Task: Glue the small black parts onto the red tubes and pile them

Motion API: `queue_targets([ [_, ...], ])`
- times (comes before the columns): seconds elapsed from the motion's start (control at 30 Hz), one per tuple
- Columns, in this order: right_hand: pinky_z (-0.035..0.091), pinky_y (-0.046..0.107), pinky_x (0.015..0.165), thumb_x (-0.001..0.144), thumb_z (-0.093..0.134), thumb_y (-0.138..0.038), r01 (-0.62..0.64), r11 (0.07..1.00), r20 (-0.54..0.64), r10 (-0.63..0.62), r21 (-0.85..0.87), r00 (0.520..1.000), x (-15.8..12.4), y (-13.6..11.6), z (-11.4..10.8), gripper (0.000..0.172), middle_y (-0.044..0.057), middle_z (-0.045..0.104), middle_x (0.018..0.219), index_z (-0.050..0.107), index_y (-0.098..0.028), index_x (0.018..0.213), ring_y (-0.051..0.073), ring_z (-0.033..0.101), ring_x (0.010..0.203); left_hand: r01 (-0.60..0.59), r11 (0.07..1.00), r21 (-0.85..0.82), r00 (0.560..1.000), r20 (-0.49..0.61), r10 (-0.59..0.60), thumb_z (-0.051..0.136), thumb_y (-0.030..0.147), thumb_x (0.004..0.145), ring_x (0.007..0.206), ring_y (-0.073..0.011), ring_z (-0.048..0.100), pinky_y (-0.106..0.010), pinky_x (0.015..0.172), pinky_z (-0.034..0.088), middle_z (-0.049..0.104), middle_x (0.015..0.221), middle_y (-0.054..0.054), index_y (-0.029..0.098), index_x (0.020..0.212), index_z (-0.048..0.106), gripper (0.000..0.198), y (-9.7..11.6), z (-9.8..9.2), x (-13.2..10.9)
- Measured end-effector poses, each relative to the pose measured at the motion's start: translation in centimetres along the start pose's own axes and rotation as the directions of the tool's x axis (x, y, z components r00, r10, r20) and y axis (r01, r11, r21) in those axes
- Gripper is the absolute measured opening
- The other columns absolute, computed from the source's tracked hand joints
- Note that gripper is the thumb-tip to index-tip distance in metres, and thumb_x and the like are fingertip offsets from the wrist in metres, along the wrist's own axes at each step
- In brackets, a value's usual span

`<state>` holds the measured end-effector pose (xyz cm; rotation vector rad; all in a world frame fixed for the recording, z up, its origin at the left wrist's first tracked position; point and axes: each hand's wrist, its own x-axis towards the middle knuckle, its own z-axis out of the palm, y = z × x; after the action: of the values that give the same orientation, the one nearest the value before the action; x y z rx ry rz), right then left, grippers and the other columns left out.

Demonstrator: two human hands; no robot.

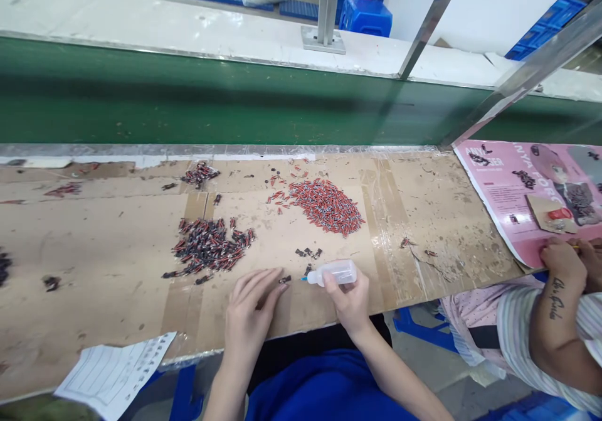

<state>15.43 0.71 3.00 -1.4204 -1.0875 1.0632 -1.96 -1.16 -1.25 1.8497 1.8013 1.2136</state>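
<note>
My right hand [350, 298] is closed round a small translucent squeeze bottle [339, 273], lying nearly level with its thin blue needle tip to the left. At the thumb and index fingertip of my left hand [254, 305], a small dark part [285, 279] sticks out, apparently pinched just over the cardboard. Several loose dark parts [308, 253] lie beyond the bottle's tip. Farther back is a heap of small red-and-silver pieces [327, 206]. To the left, a pile of dark parts with red pieces [211, 244] lies on the cardboard.
Worn, taped cardboard [117, 239] covers the bench, with a green belt [211, 104] behind it. A paper sheet [115, 374] overhangs the front edge at left. At right, another person's hands [567, 261] work over a pink printed sheet [503, 220]. Metal posts [326, 7] rise behind.
</note>
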Motion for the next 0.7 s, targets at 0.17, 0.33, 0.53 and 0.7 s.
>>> queue_targets([
  [0.17, 0.056, 0.028, 0.051, 0.076, 0.067, -0.037, 0.091, 0.988, 0.045, -0.086, -0.127, 0.995, -0.17, 0.22, 0.56, 0.017, 0.005, 0.073, 0.067, 0.065, -0.02, 0.078, 0.019, 0.067, 0.056, 0.078, 0.997, -0.02, 0.997, -0.006, -0.079, 0.064, 0.04, 0.085, 0.085, -0.0215, 0.068, -0.037, 0.079, 0.052, 0.075, 0.087, -0.004, 0.028, 0.097, 0.074, 0.02, -0.04, 0.02, -0.11],
  [0.33, 0.055, 0.028, 0.054, 0.08, 0.065, -0.036, 0.144, 0.969, 0.108, -0.124, -0.202, 0.986, 0.05, 0.37, 0.7, 0.017, 0.007, 0.073, 0.069, 0.066, -0.019, 0.078, 0.019, 0.068, 0.058, 0.099, 0.994, -0.042, 0.995, -0.01, -0.099, 0.065, 0.043, 0.084, 0.087, -0.0216, 0.069, -0.037, 0.08, 0.051, 0.075, 0.086, -0.003, 0.028, 0.092, 0.075, 0.02, -0.07, 0.15, -0.11],
  [0.53, 0.054, 0.028, 0.055, 0.082, 0.065, -0.036, 0.194, 0.952, 0.129, -0.167, -0.235, 0.977, 0.17, 0.72, 0.9, 0.018, 0.007, 0.072, 0.07, 0.066, -0.018, 0.078, 0.018, 0.067, 0.059, 0.105, 0.993, -0.052, 0.994, -0.007, -0.106, 0.067, 0.04, 0.083, 0.086, -0.0211, 0.07, -0.036, 0.081, 0.051, 0.076, 0.086, -0.002, 0.029, 0.091, 0.075, 0.017, 0.02, 0.06, -0.03],
  [0.7, 0.053, 0.028, 0.056, 0.083, 0.065, -0.033, 0.209, 0.953, 0.115, -0.187, -0.22, 0.976, 0.16, 0.68, 0.89, 0.017, 0.006, 0.072, 0.07, 0.066, -0.018, 0.077, 0.018, 0.067, 0.06, 0.122, 0.991, -0.061, 0.993, 0.002, -0.122, 0.067, 0.041, 0.082, 0.087, -0.0215, 0.07, -0.037, 0.082, 0.051, 0.076, 0.086, -0.002, 0.029, 0.089, 0.075, 0.016, 0.1, 0.0, -0.03],
])
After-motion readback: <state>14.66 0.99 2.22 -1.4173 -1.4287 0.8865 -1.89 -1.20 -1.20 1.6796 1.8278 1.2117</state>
